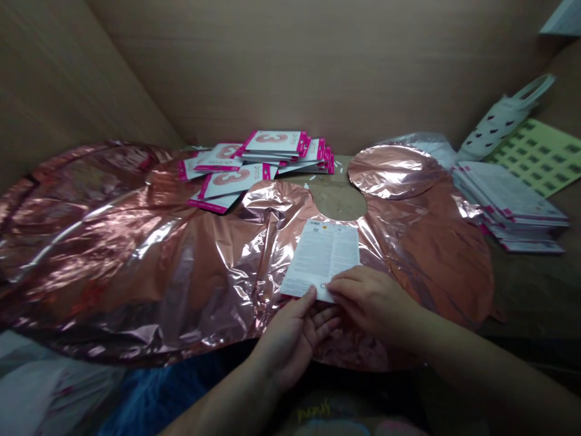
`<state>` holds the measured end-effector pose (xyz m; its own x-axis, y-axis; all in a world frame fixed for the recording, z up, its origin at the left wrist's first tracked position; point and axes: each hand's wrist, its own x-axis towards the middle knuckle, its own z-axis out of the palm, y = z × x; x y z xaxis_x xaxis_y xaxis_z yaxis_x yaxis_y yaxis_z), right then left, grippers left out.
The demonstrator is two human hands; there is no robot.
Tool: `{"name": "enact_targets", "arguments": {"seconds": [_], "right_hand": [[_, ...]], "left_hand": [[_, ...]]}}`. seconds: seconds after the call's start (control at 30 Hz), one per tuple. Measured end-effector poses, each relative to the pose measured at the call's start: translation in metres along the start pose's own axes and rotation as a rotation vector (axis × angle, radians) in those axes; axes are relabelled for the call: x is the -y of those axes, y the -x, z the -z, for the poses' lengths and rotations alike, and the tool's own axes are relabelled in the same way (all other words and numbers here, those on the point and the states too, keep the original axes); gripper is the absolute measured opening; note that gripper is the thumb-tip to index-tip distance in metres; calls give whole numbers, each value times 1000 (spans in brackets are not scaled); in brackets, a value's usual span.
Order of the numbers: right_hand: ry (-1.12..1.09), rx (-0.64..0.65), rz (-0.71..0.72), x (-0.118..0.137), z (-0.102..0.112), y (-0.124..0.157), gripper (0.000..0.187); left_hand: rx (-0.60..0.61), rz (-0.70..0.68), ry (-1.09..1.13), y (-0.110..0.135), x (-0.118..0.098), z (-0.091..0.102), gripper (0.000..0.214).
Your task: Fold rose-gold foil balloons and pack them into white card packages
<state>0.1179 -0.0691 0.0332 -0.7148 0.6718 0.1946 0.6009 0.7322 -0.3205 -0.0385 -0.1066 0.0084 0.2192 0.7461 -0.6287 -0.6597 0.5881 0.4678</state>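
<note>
A white printed card (321, 257) lies face down on a flat rose-gold foil balloon (172, 254) spread across the table. My left hand (290, 339) pinches the card's near left corner between thumb and fingers. At the near right edge, my right hand (370, 300) has its fingers curled onto the card and presses it against the foil. Both hands sit at the front middle, over the balloon's near edge.
Pink-and-white packaging cards (258, 160) lie in a loose pile at the back. A stack of cards (508, 206) sits at the right, beside a green label sheet (540, 154) and a white spotted bag (503, 118). Brown walls enclose the table.
</note>
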Motion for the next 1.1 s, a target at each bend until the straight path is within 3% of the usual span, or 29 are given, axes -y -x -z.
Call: {"name": "enact_targets", "arguments": {"seconds": [0.17, 0.3, 0.43, 0.53, 0.6, 0.63, 0.7, 0.77, 0.87, 0.97, 1.1], "right_hand": [[109, 11, 56, -6, -11, 1, 14], [316, 37, 198, -4, -15, -5, 16], [240, -12, 142, -11, 11, -5, 22], [-21, 254, 131, -22, 45, 18, 17], [-80, 420, 143, -35, 58, 39, 11], [-21, 373, 102, -43, 59, 48, 22], [201, 109, -31, -64, 49, 52, 56], [385, -154, -52, -83, 33, 39, 69], [446, -321, 208, -94, 19, -8, 56], [350, -325, 407, -77, 25, -63, 35], [232, -109, 396, -22, 38, -128, 25]], "left_hand": [[30, -14, -37, 1, 4, -2, 21], [-22, -139, -246, -5, 1, 3, 23], [-39, -187, -395, -12, -3, 12, 25], [-103, -145, -371, -14, -9, 14, 29], [-123, -89, -298, -12, -15, 11, 31], [-119, -67, -252, -10, -19, 8, 31], [-77, -56, -160, -3, -29, 4, 31], [-9, -58, -60, 7, -40, 3, 30], [111, -16, 37, 27, -64, 13, 32], [100, -134, 108, 47, -96, 35, 26], [-76, -384, 122, 61, -140, 73, 11]]}}
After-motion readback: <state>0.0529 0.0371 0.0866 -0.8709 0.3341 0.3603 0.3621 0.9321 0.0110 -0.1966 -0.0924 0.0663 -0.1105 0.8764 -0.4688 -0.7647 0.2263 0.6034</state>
